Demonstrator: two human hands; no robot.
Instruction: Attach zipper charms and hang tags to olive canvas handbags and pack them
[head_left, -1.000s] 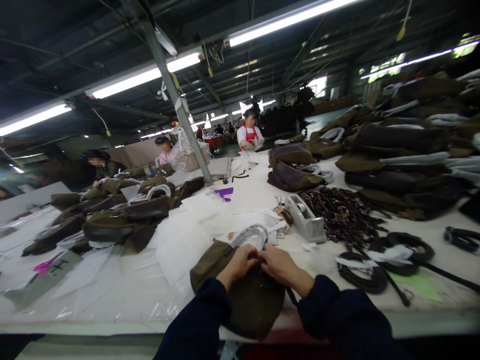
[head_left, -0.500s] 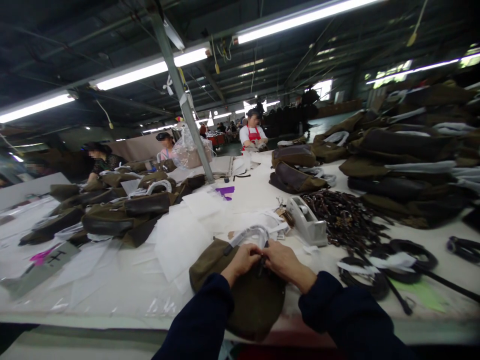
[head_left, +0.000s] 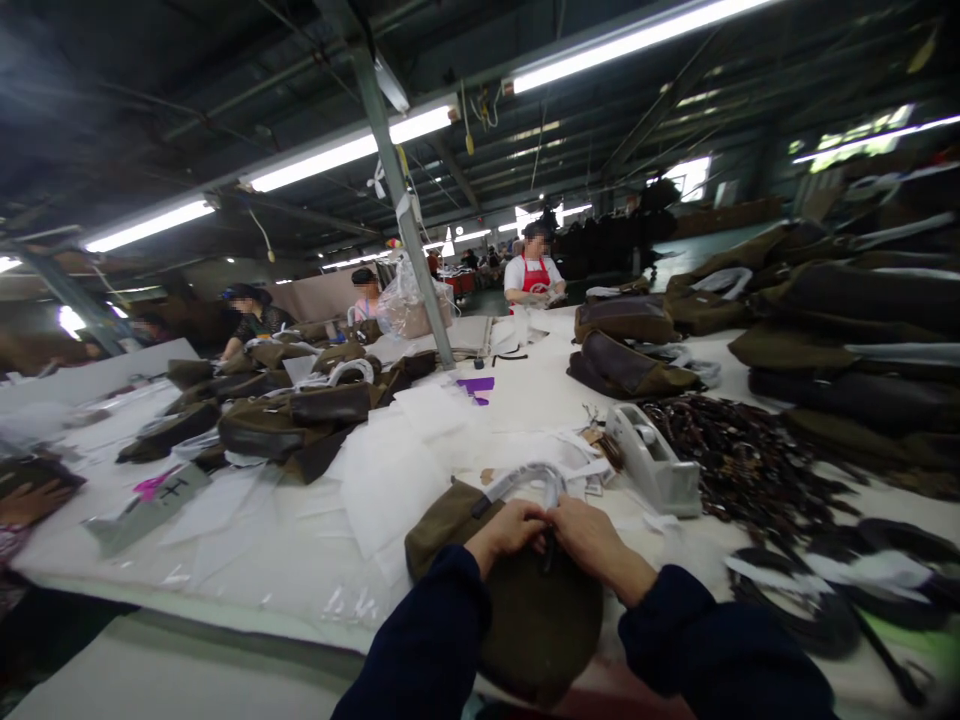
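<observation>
An olive-green handbag [head_left: 544,640] rests at the table's front edge, directly before me. Its curved handle [head_left: 517,478], wrapped in whitish plastic, arches up behind my fingers. My left hand [head_left: 514,530] and my right hand [head_left: 589,540] meet at the handle's near end, fingertips pinched together. A short dark strap [head_left: 550,552] hangs down over the bag just under them. The fingers hide exactly what is pinched; both hands are closed at the handle's base.
White paper sheets [head_left: 382,470] lie left of the bag. A grey tape dispenser [head_left: 652,465] and a heap of dark brown straps [head_left: 742,465] lie to the right, with coiled straps [head_left: 795,600] nearer. Bags [head_left: 300,415] pile up leftward; co-workers [head_left: 532,270] work beyond.
The view has turned left, so the scene sits further right. A co-worker's hand on a bag now shows at the left edge. My hands stay pinched at the handle's base.
</observation>
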